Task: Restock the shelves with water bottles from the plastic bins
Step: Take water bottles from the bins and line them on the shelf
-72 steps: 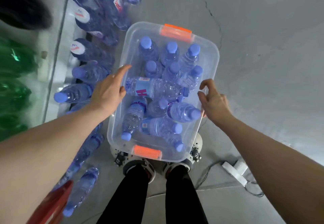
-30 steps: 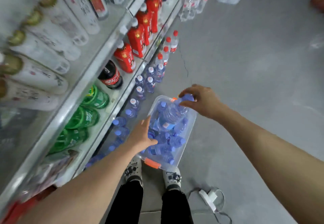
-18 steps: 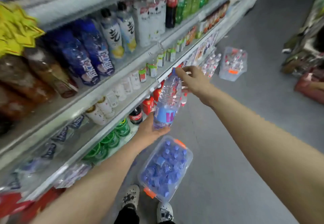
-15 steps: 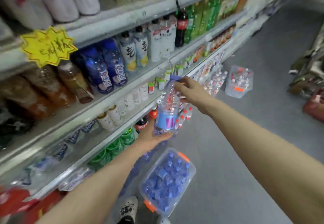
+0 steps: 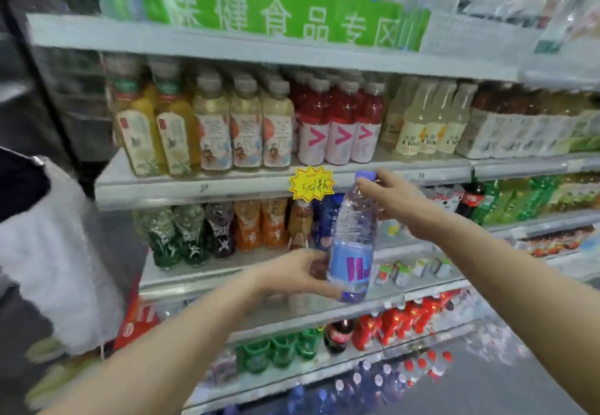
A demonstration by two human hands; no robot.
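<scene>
Cupping the base, the left hand (image 5: 297, 273) curls its fingers around the lower labelled part of the water bottle (image 5: 352, 239), held upright before the middle shelf (image 5: 207, 273). Right hand (image 5: 391, 202) pinches under the purple cap (image 5: 365, 176). Steadying both ends should keep the thin, ribbed clear plastic from buckling while sliding it in.

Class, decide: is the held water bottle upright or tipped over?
Upright, leaning slightly: the water bottle has its cap under the right hand and its base by the left hand.
</scene>
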